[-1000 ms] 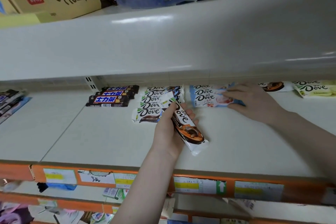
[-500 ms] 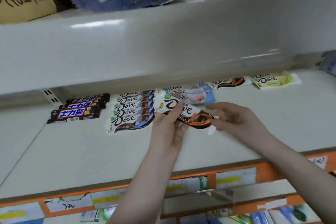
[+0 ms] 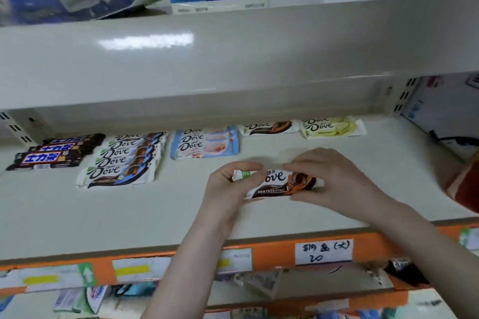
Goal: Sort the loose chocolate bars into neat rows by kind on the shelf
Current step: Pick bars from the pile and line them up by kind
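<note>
both hands, left hand (image 3: 228, 184) and right hand (image 3: 334, 179), pinch the white-and-brown foil dove bar (image 3: 278, 184); it could land crooked beside the matching row (image 3: 269, 127).

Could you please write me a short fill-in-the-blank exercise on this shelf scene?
1. The left hand and right hand hold one ____ bar.
2. The dark bars lie farthest ____ on the shelf.
3. The pale green bars lie farthest ____.
4. The stack with light blue wrappers lies ____ the hands.

Missing words: Dove; left; right; behind
</note>
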Tool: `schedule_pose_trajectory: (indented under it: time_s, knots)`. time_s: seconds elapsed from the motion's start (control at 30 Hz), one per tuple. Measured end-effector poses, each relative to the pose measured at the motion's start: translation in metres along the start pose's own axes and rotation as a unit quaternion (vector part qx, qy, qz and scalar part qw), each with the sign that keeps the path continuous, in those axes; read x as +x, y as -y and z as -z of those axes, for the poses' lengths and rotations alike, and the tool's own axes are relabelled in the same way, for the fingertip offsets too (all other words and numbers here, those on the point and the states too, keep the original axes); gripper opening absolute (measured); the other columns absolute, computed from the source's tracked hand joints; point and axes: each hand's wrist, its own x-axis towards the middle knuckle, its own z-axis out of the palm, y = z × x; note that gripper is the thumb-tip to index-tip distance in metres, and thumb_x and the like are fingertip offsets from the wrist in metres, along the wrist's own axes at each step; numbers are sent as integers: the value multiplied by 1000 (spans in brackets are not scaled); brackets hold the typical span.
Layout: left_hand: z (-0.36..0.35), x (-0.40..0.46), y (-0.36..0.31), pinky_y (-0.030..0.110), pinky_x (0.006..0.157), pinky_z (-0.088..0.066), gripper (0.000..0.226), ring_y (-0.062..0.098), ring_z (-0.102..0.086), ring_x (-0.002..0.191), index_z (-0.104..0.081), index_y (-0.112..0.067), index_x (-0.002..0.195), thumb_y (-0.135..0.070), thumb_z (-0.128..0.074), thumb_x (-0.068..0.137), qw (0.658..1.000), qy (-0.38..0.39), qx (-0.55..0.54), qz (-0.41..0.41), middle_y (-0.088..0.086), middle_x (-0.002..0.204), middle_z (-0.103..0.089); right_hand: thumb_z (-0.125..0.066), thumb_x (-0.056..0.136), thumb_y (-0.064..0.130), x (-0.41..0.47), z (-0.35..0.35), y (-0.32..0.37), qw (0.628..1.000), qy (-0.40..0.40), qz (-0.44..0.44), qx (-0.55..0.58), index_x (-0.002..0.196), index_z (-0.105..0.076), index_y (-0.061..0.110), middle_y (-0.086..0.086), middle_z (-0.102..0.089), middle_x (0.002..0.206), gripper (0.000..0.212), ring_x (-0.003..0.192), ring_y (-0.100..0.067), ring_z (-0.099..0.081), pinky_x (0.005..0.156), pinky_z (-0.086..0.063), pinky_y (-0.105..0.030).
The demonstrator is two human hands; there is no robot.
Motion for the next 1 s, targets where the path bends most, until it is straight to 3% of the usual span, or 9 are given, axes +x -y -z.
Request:
schedule_pose_trajectory:
  time_s: [0.1, 0.2, 0.27, 0.3, 0.37, 0.47, 0.6, 0.8, 1.0]
  knots:
    - [-8, 0, 3, 35, 74, -55, 11, 30, -65, 85, -71, -11, 79, -2, -72, 74, 1000, -12, -18, 10, 20, 99, -70, -73, 72, 33, 2, 0, -12, 998, 29, 34, -44, 120, -60, 20, 2, -66, 107, 51, 97, -20, -58, 83, -38, -28]
    - [-10, 2, 4, 38, 78, -53, 11, 27, -65, 79, -71, -13, 81, -5, -73, 74, 999, -45, -17, -13, 17, 92, -69, -72, 75, 30, 11, 0, -16, 998, 17, 39, -35, 122, -58, 21, 4, -64, 112, 49, 104, -18, -56, 87, -35, -26]
    - [-6, 6, 5, 36, 74, -50, 13, 21, -59, 75, -68, -18, 87, -15, -73, 76, 986, -103, 107, -77, 8, 81, -63, -70, 78, 29, 23, 2, -20, 1000, 8, 19, -24, 124, -57, 22, 6, -61, 116, 48, 109, -15, -51, 89, -28, -20]
    - [-3, 7, 5, 32, 74, -47, 16, 18, -56, 75, -66, -21, 93, -20, -70, 78, 963, -139, 202, -112, 3, 79, -60, -69, 78, 29, 30, 2, -23, 1000, 4, 12, -26, 123, -57, 20, 5, -61, 117, 47, 111, -16, -51, 90, -28, -19]
    - [3, 8, 6, 25, 81, -42, 26, 15, -58, 90, -63, -20, 109, -24, -64, 83, 899, -191, 351, -179, -3, 95, -63, -72, 76, 26, 44, 0, -31, 999, -3, 5, -44, 119, -61, 16, 1, -64, 117, 45, 111, -21, -54, 92, -33, -24]
    - [13, 7, 12, 21, 86, -35, 31, 22, -56, 106, -62, -12, 114, -25, -59, 87, 837, -197, 452, -239, 4, 113, -64, -77, 69, 17, 64, -6, -44, 998, -8, 7, -67, 108, -67, 10, -6, -69, 107, 41, 100, -26, -62, 85, -45, -34]
    - [21, 8, 20, 32, 84, -44, 44, 30, -59, 98, -66, -8, 106, -39, -46, 82, 794, -197, 519, -246, 9, 104, -67, -73, 71, 16, 84, -15, -54, 996, -31, -35, -74, 107, -67, 11, -8, -69, 106, 36, 97, -28, -62, 78, -48, -34]
    - [19, 8, 22, 31, 71, -52, 45, 29, -64, 81, -69, -10, 95, -41, -42, 78, 759, -194, 572, -244, 7, 89, -70, -72, 74, 19, 96, -30, -73, 996, -20, -77, -51, 118, -62, 16, -7, -68, 111, 45, 101, -27, -61, 75, -36, -25]
    - [18, 8, 24, 32, 73, -52, 44, 27, -64, 84, -69, -12, 97, -43, -44, 79, 760, -178, 581, -232, 6, 92, -70, -71, 76, 16, 99, -35, -82, 996, -11, -79, -33, 117, -63, 15, -9, -68, 110, 42, 98, -29, -61, 79, -43, -32]
